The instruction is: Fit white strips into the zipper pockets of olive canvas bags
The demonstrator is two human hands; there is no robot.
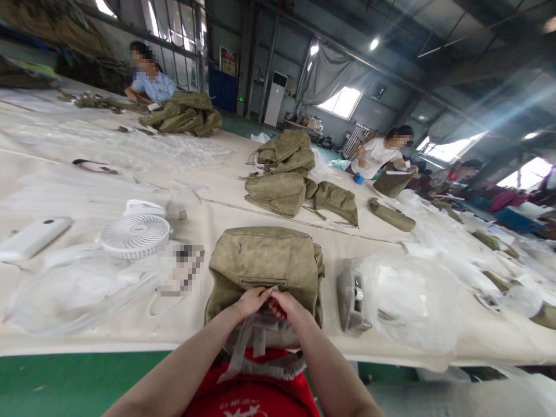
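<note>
An olive-green bag (264, 252) lies on the table right in front of me, with a zipper (263, 282) running across its face. Over the bag, just below that zipper, my left hand (254, 299) and my right hand (283, 304) meet with their fingertips pinched together. A small pale tip shows between them, too small to name. The right hand's fingers are curled in. Strips of clear plastic (244, 341) hang from the bag's near edge, by my red shirt.
A white fan (135, 234), a white power bank (35, 237) and plastic bags (78, 295) lie to the left. On the right stand a grey tape dispenser (354, 298) and a plastic bundle (412, 301). More olive bags (278, 191) lie ahead; several people work beyond.
</note>
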